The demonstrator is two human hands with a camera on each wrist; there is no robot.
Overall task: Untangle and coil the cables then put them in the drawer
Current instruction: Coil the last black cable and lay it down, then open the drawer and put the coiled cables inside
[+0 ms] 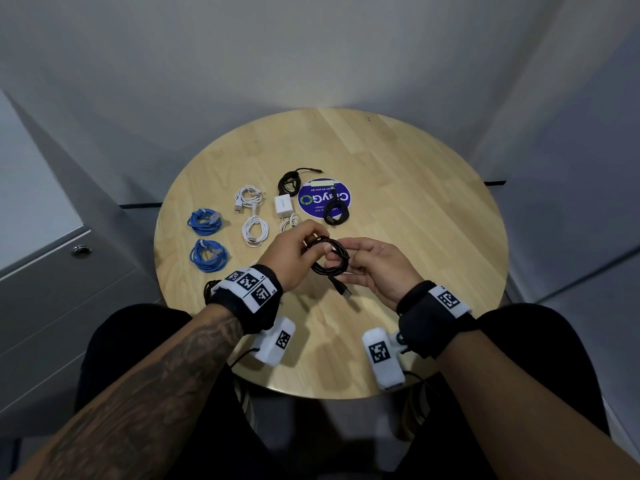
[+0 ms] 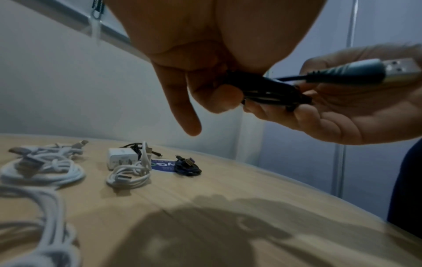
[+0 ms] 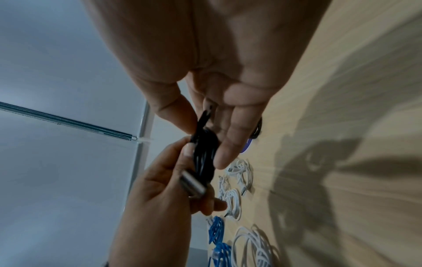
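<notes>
Both hands hold a coiled black cable point(image 1: 332, 259) just above the round wooden table point(image 1: 415, 202). My left hand point(image 1: 313, 242) grips the coil's left side, thumb on the strands. My right hand point(image 1: 343, 259) pinches its right side. A silver USB plug point(image 1: 346, 294) hangs from the coil toward me. In the left wrist view the black cable point(image 2: 269, 90) sits between the left hand point(image 2: 219, 97) and right hand point(image 2: 342, 112), with the USB plug point(image 2: 388, 70) sticking out right. In the right wrist view the thumb and fingers of my right hand point(image 3: 200, 137) close on the black cable point(image 3: 203, 155).
Coiled cables lie on the table beyond the hands: two blue point(image 1: 204, 221), white ones point(image 1: 255, 231), a white charger point(image 1: 283, 205), and black coils point(image 1: 290, 181) by a round blue sticker point(image 1: 311, 199). A grey drawer cabinet point(image 1: 52, 289) with a lock point(image 1: 82, 250) stands at the left.
</notes>
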